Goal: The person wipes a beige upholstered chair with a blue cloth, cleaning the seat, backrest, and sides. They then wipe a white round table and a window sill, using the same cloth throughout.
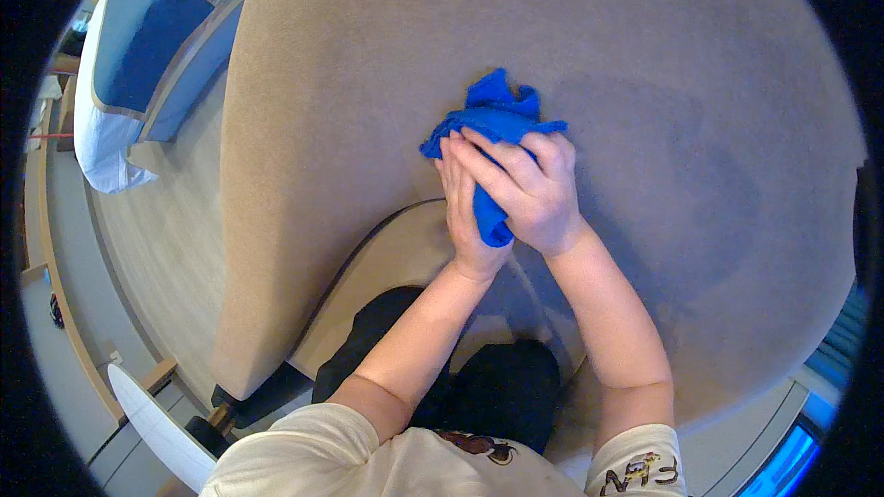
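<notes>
A bunched blue cloth [501,121] is squeezed between my two hands over a beige upholstered piece of furniture, probably a sofa [331,69]. My left hand [466,214] presses on the cloth from the left, fingers pointing away from me. From the right, my right hand [535,186] wraps it, its fingers reaching across to the left fingertips. Loose folds of cloth stick out beyond the fingers, and a rolled end shows between the palms. Whether the cloth touches the upholstery cannot be told.
A bed with blue and white bedding [159,48] stands at the upper left, beside a pale floor [152,235]. The edge of a white round surface [155,424] shows at the lower left. A lit screen [784,459] is at the lower right.
</notes>
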The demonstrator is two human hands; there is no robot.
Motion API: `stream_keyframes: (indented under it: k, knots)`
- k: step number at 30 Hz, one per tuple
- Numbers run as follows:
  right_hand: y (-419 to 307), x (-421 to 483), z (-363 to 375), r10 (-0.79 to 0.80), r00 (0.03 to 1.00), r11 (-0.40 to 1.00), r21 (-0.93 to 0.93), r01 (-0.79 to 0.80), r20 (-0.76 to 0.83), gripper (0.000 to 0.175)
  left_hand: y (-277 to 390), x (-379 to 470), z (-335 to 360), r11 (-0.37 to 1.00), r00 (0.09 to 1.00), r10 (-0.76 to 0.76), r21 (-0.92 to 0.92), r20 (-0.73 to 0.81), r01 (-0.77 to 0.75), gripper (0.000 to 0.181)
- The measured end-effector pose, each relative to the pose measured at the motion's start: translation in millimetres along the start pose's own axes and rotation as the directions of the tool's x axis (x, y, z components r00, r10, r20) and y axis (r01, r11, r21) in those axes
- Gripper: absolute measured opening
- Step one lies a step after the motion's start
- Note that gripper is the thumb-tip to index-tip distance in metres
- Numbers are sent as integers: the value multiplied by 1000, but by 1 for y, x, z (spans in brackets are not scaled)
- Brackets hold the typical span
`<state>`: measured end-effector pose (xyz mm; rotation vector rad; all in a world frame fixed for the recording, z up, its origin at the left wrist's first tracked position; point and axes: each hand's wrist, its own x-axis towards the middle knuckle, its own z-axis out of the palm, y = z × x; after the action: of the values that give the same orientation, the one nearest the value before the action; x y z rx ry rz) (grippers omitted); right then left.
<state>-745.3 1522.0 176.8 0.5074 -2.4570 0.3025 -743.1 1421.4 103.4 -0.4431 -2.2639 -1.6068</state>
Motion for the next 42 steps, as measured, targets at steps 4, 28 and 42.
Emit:
stream_keyframes:
  k: [4,28,42]
  knots:
    - [9,-24,-19,33,998,991,-134,-26,51,35,4,-27,24,984,988,146,-105,41,-141,59]
    - [19,-51,-32,-3,999,995,-99,9,55,39,25,-56,60,895,982,-68,-425,174,137,69]
    - [33,33,-125,-113,975,941,-335,44,-191,29,87,53,47,797,832,545,373,-107,-474,61]
